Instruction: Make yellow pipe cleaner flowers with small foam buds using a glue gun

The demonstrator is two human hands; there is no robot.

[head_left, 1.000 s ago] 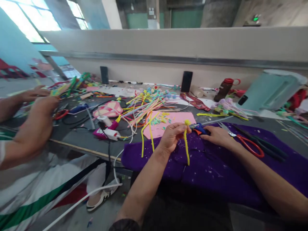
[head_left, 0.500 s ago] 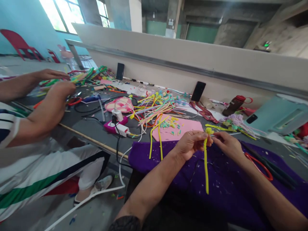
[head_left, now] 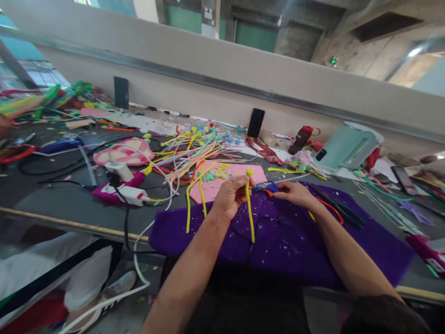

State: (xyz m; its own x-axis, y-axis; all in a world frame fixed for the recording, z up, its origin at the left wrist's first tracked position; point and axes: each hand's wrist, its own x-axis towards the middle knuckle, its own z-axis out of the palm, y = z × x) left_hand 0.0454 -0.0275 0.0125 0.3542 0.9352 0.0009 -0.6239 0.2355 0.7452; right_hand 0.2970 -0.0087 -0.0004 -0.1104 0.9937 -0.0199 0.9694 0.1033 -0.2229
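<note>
Pink sheet [head_left: 204, 191] sits just beyond your left hand [head_left: 232, 195], pinching the yellow stem [head_left: 250, 213]; right hand [head_left: 293, 191] grips the blue tool [head_left: 266, 186] (palm down).

Matt purple cloth [head_left: 288, 246]; fuzzy yellow stem [head_left: 250, 213]; 2 glossy, dark phones [head_left: 256, 123].

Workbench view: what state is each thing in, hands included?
Left hand: pinching yellow stem.
Right hand: gripping blue tool.
Yellow stem: hanging down.
Blue tool: held.
Purple cloth: spread, flecked.
Brown bottle: lidded.
Centre phone: propped, screen dark.
Power strip: plugs inserted.
Red-handled scissors: partly hidden, opening unclear.
</note>
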